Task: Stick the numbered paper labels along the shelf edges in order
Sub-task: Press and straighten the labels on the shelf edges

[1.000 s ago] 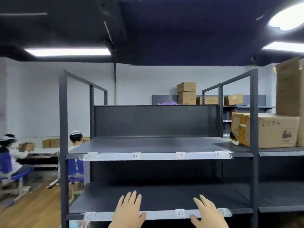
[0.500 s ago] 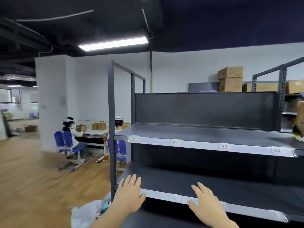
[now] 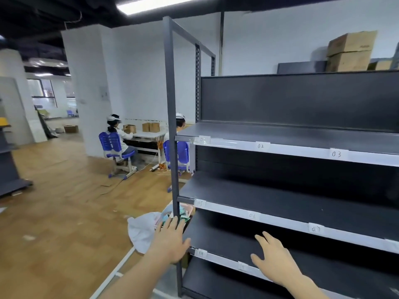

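Note:
A dark grey metal shelf unit [image 3: 302, 208] fills the right side. White paper labels sit on the pale strips along its front edges: 02 [image 3: 260, 146] and 03 [image 3: 336, 154] on the upper shelf, 05 [image 3: 200, 203] and 07 [image 3: 315, 229] on the middle one, and another label [image 3: 201, 253] on the lowest edge. My left hand [image 3: 171, 240] hovers with spread fingers by the front left post [image 3: 172, 126], holding nothing. My right hand [image 3: 274, 255] is spread over the lowest shelf edge, also empty.
A white plastic bag [image 3: 141, 230] with colourful items lies on the wooden floor by the post. Two people sit on blue chairs [image 3: 111, 145] at a white table further back. Cardboard boxes [image 3: 349, 51] stand behind the shelf. Another grey unit [image 3: 8, 169] stands at far left.
The view has swung left and down, bringing the floor, the bag and the lowest shelf edge into sight. Both hands stay spread and empty, now lower on the unit.

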